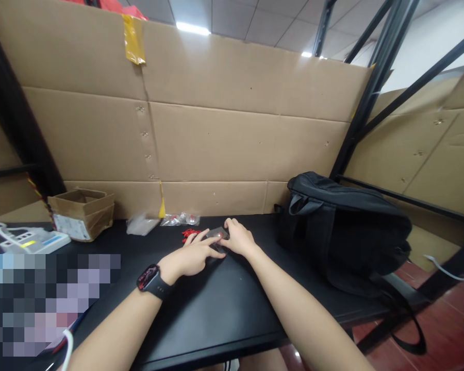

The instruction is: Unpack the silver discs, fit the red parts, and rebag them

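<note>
Both hands meet over a small clear plastic packet (217, 235) lying flat on the black table (216, 309), towards its far edge. The right hand (237, 239) has its fingers curled down onto the packet's right end, pinning it against the surface; whether the thumb is under the packet cannot be made out. The left hand (191, 256) lies palm down with fingers extended, the fingertips pressing on the packet's left end; a red item shows through the plastic between the two sets of fingertips. The left wrist carries a black smartwatch (151, 281). Just beyond the left fingers, touching or nearly touching them, lies a small cluster of red pieces (188, 234). Further back, against the cardboard wall (232, 144), lie two more clear packets with red contents (180, 220) and a crumpled clear bag (141, 224). To the left stands an open cardboard box (83, 212), and beside it a white power strip (34, 239). A black backpack (344, 232) rests on the table's right end, well apart from the hands.
</note>
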`<state>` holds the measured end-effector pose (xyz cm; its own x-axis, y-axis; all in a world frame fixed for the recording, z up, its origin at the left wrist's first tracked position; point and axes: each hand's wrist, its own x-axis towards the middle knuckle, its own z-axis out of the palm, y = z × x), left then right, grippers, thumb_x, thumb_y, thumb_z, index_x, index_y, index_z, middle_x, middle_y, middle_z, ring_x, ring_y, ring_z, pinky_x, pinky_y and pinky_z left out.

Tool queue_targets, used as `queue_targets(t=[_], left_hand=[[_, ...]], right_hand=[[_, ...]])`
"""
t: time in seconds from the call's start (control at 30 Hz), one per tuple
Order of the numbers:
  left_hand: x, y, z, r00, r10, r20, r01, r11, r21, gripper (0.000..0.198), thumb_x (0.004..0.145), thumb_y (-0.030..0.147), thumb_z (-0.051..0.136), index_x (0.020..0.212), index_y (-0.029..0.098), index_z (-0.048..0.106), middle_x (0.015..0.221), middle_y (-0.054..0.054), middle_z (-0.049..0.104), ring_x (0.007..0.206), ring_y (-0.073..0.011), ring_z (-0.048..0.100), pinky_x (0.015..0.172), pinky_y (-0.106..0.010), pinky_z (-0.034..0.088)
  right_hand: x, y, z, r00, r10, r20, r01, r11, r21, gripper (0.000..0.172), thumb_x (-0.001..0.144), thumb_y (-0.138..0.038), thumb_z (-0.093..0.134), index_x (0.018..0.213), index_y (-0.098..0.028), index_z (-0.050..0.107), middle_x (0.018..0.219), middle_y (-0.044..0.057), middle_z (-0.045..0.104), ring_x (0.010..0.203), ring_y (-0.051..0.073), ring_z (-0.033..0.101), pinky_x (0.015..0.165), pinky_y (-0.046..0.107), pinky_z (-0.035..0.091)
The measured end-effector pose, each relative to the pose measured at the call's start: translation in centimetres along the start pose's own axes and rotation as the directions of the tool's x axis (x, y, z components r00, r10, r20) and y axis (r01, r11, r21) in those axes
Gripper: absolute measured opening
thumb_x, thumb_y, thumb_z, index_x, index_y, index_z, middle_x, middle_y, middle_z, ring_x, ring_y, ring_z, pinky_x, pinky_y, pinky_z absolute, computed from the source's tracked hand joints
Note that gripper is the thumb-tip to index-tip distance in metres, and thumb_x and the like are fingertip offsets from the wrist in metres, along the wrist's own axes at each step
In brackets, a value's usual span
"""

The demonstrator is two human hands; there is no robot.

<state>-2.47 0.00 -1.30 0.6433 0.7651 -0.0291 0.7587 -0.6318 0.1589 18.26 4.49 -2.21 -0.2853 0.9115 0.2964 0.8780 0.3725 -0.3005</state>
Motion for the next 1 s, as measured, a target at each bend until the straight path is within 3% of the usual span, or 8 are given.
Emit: queue_targets(t=[0.13, 0.43, 0.53, 0.63, 0.7, 0.77, 0.87, 1.0], left_hand=[[-0.2, -0.4, -0.1, 0.999, -0.029, -0.034, 0.029, 1.000, -0.001, 0.080, 0.076, -0.001, 0.043, 0.125, 0.060, 0.058, 0.161, 0.022, 0.021, 0.152, -0.0349, 0.005, 0.116, -0.068, 0.010], [-0.2, -0.3, -0.3, 1.000, -0.016, -0.010, 0.016, 0.999, -0.049, 0.081, 0.072, -0.003, 0.045, 0.123, 0.058, 0.060, 0.163, 0.019, 0.017, 0.152, -0.0343, 0.006, 0.117, -0.065, 0.011], [-0.2, -0.7, -0.6, 0.996, 0.005, -0.094, -0.009, 0.999, -0.051, 0.067, 0.078, 0.003, 0.047, 0.114, 0.055, 0.067, 0.160, 0.017, 0.027, 0.151, -0.0353, 0.013, 0.115, -0.066, 0.013], [-0.2, -0.8, -1.3, 0.973, 0.035, -0.226, -0.051, 0.996, -0.067, 0.047, 0.083, 0.009, 0.048, 0.103, 0.043, 0.074, 0.144, 0.007, 0.053, 0.144, -0.0317, 0.031, 0.113, -0.059, 0.024], [-0.1, -0.8, -1.7, 0.948, 0.043, -0.317, -0.079, 0.992, -0.102, 0.044, 0.079, 0.008, 0.049, 0.107, 0.034, 0.070, 0.129, 0.000, 0.064, 0.131, -0.0265, 0.046, 0.109, -0.048, 0.033], [0.1, -0.6, -1.6, 0.916, 0.030, -0.399, -0.090, 0.987, -0.131, 0.050, 0.074, 0.006, 0.051, 0.117, 0.029, 0.063, 0.122, -0.003, 0.065, 0.120, -0.0230, 0.053, 0.102, -0.041, 0.038], [0.7, -0.4, -0.9, 0.877, -0.021, -0.481, -0.037, 0.993, -0.111, 0.050, 0.074, 0.012, 0.061, 0.121, 0.028, 0.057, 0.123, -0.003, 0.063, 0.116, -0.0234, 0.054, 0.097, -0.039, 0.038], [1.6, -0.5, 0.1, 0.860, -0.088, -0.502, 0.066, 0.996, -0.061, 0.021, 0.080, 0.027, 0.068, 0.101, 0.026, 0.065, 0.109, -0.002, 0.068, 0.109, -0.0250, 0.056, 0.092, -0.039, 0.036]], right_hand=[[-0.2, 0.5, -0.5, 0.996, -0.085, 0.040, 0.085, 0.996, 0.014, 0.043, 0.082, -0.048, 0.069, 0.112, -0.028, 0.047, 0.112, 0.003, 0.055, 0.095, 0.019, 0.057, 0.064, 0.026, 0.033], [0.1, -0.9, 1.2, 0.987, -0.114, -0.111, 0.101, 0.987, -0.122, 0.027, 0.084, -0.031, 0.066, 0.106, -0.023, 0.052, 0.108, 0.008, 0.054, 0.099, 0.023, 0.051, 0.078, 0.032, 0.041], [0.3, -0.5, 0.8, 0.983, -0.161, -0.094, 0.159, 0.987, -0.029, 0.032, 0.080, -0.033, 0.071, 0.105, -0.022, 0.054, 0.105, 0.006, 0.054, 0.096, 0.022, 0.051, 0.080, 0.032, 0.042], [0.3, 1.0, -0.8, 0.949, -0.315, -0.029, 0.315, 0.931, 0.184, 0.043, 0.074, -0.035, 0.079, 0.108, -0.022, 0.056, 0.103, 0.003, 0.053, 0.094, 0.020, 0.052, 0.082, 0.030, 0.044], [0.3, 2.2, -2.0, 0.932, -0.360, -0.036, 0.354, 0.886, 0.301, 0.029, 0.081, -0.027, 0.071, 0.108, -0.022, 0.059, 0.098, 0.002, 0.053, 0.085, 0.016, 0.052, 0.079, 0.028, 0.044], [0.2, 3.1, -2.8, 0.923, -0.381, -0.053, 0.375, 0.859, 0.349, 0.024, 0.081, -0.012, 0.065, 0.103, -0.022, 0.062, 0.098, 0.001, 0.053, 0.081, 0.013, 0.052, 0.076, 0.025, 0.043], [0.2, 3.5, -2.7, 0.927, -0.371, -0.057, 0.367, 0.862, 0.349, 0.037, 0.068, 0.000, 0.069, 0.098, -0.021, 0.066, 0.098, 0.000, 0.053, 0.081, 0.012, 0.051, 0.076, 0.023, 0.043], [0.5, 3.2, -1.5, 0.942, -0.335, -0.026, 0.323, 0.882, 0.344, 0.029, 0.062, -0.012, 0.085, 0.087, -0.021, 0.072, 0.091, -0.001, 0.055, 0.076, 0.012, 0.051, 0.071, 0.023, 0.042]])
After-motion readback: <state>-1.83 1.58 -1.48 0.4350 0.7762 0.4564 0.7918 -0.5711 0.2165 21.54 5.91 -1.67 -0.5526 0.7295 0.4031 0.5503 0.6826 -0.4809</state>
